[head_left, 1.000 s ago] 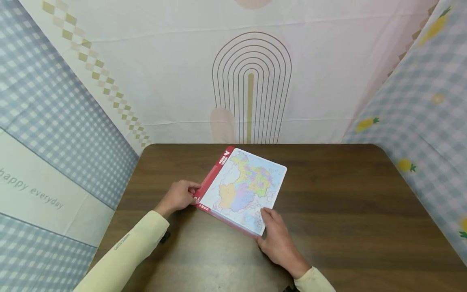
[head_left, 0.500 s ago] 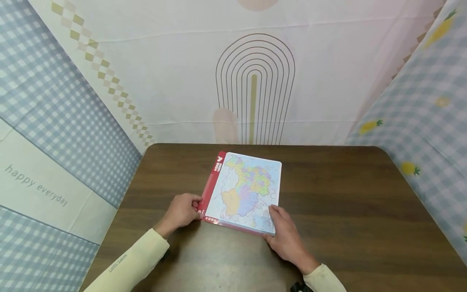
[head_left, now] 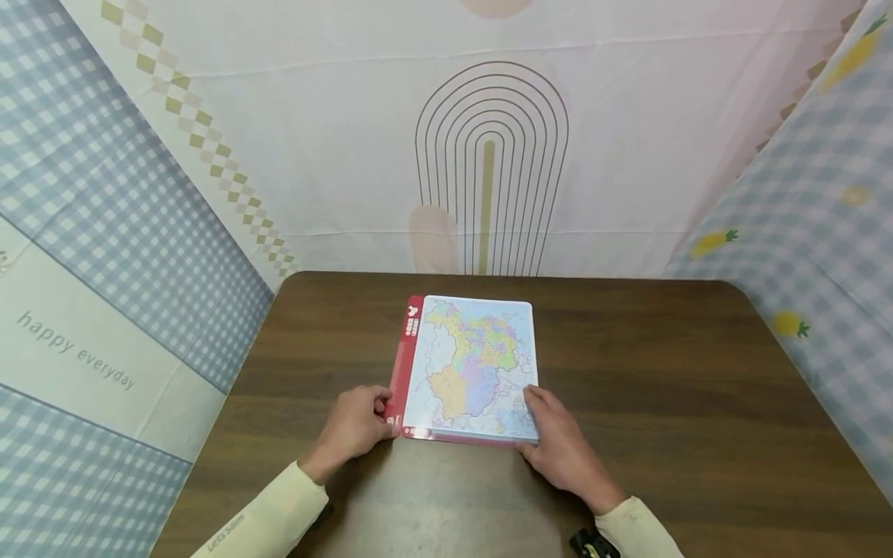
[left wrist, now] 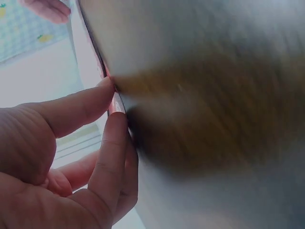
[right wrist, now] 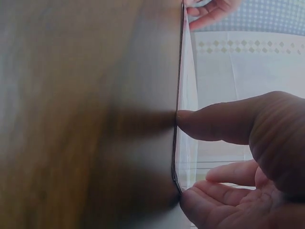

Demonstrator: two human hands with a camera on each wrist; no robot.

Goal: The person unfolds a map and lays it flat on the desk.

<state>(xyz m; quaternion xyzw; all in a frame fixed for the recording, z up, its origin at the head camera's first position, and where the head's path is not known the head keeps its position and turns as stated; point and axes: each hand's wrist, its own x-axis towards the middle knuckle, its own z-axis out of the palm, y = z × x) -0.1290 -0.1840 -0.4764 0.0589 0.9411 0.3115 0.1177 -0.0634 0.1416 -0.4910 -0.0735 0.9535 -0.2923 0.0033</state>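
Note:
A thin map board [head_left: 469, 364] lies low over the brown table, square to the front in the head view. It shows a colourful map on pale blue, with a red strip down its left side and along its near edge. My left hand [head_left: 352, 422] holds the near left corner, fingers at the left edge and thumb at the corner. At the near right corner, my right hand [head_left: 561, 442] holds the board with thumb and fingers. Both wrist views show the board edge-on, with the left hand's thumb [left wrist: 107, 86] and the right hand's thumb [right wrist: 188, 121] right at its edge.
The wooden table [head_left: 649, 372] stretches around the board on all sides. Behind it hangs a white cloth [head_left: 335, 155] with printed arches. Blue checked cloths hang at the left [head_left: 139, 170] and right [head_left: 802, 232].
Both hands have turned the map board anticlockwise, from slanted to nearly straight, and it has come slightly nearer. The hands keep their hold on the near corners.

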